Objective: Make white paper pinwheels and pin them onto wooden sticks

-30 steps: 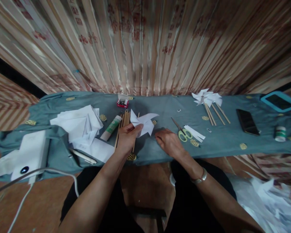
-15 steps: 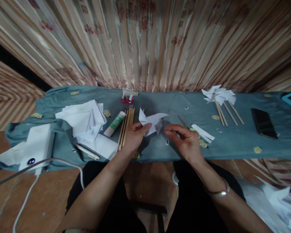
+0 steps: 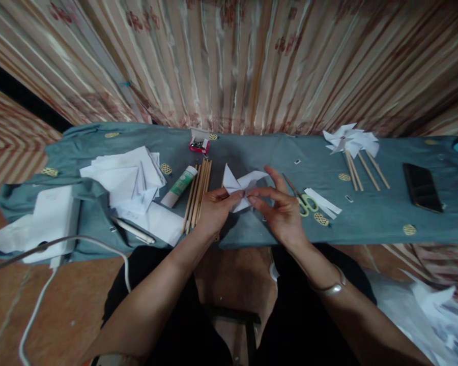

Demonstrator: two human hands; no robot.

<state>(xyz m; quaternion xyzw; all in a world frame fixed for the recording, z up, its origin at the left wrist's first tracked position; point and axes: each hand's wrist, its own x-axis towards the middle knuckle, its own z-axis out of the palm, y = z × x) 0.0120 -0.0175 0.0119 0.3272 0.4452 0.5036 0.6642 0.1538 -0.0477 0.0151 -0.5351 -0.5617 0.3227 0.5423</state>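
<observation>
My left hand [image 3: 215, 207] grips a white paper pinwheel [image 3: 248, 179] by its left side, thumb on top near the centre. Thumb and index of my right hand [image 3: 280, 209] are pinched together at the pinwheel's middle, other fingers raised; whatever small thing they hold is hidden. Left of the pinwheel lie several wooden sticks [image 3: 197, 195], partly behind my left hand. A glue stick [image 3: 180, 186] rests beside them. Behind is a small open red box [image 3: 199, 145] of tiny metallic pieces. Scissors with yellow-green handles [image 3: 307, 204] lie right of my right hand.
White paper sheets [image 3: 116, 178] are piled at left, near a pen [image 3: 133, 230] and a white device with a cable [image 3: 55, 218]. Paper strips [image 3: 322, 202] lie by the scissors. Finished pinwheels on sticks [image 3: 351, 140] and a black phone [image 3: 422, 187] are at right.
My right hand has moved left, from beside the pinwheel to its centre, its fingertips now touching the paper. My left hand still holds the pinwheel. The view has shifted slightly.
</observation>
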